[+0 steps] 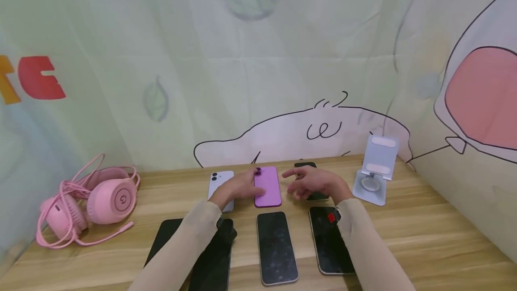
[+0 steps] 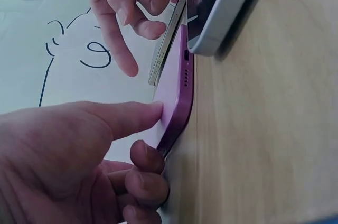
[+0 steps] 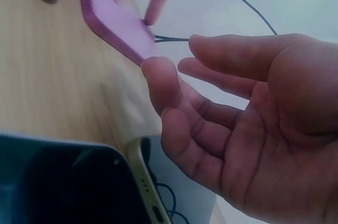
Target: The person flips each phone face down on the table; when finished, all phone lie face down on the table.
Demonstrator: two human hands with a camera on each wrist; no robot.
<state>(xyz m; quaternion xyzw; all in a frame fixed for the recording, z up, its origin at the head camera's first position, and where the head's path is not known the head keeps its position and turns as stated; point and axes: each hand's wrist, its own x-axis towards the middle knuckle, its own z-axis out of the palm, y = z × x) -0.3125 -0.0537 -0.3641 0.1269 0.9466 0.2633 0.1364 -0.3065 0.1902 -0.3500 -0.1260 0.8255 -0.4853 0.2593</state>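
A purple phone [image 1: 270,194] lies back up on the wooden table. My left hand [image 1: 240,185] grips it, thumb [image 2: 140,117] on its back and the other fingers at its left side. Over on the right, my right hand [image 1: 314,180] hovers with its fingers loosely bent and nothing in them. In the right wrist view its fingertips [image 3: 161,81] overlap the corner of the purple phone. Beneath the right hand lies a dark green phone [image 1: 317,197], partly hidden. The left hand and sleeve partly cover a pale lavender phone [image 1: 216,187].
Nearer lie a black-screened phone [image 1: 276,248], another [image 1: 326,237] under the right sleeve, and dark devices [image 1: 214,255] under the left forearm. A pink headset [image 1: 115,199] with a coiled cable rests at the left. A pale blue folding stand [image 1: 379,156] stands back right, before a printed curtain.
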